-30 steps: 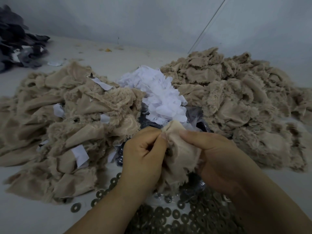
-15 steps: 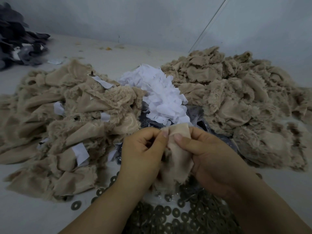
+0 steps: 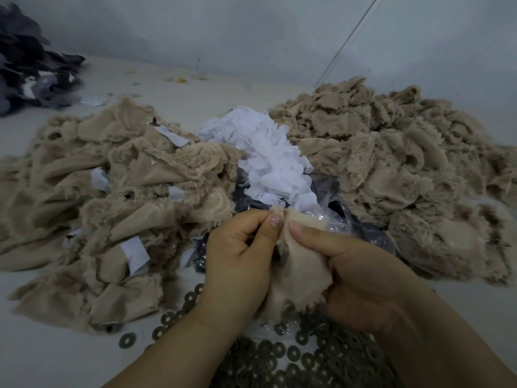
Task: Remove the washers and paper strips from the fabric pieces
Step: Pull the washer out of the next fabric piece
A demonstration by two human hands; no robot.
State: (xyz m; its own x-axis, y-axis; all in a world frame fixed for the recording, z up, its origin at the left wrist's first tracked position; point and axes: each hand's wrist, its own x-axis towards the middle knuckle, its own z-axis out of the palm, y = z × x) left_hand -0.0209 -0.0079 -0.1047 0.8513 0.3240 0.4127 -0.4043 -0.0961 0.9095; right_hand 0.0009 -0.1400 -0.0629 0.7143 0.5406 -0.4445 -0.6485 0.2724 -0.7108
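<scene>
A beige fabric piece hangs between both hands over a spread of metal washers. My left hand pinches its top edge with thumb and curled fingers. My right hand grips the same piece from the right, thumb pressed on its top. No washer or paper strip shows on the held piece. On the left lies a pile of beige fabric with white paper strips stuck in it. A heap of loose white paper strips sits behind the hands.
A second beige fabric pile without visible strips fills the right. Clear plastic over something dark lies under the paper heap. Dark grey fabric is heaped at the far left. A stud with a washer sticks up from the left pile.
Both hands have drawn closer together at the top edge of the fabric piece. The piece now hangs narrower and more bunched between them.
</scene>
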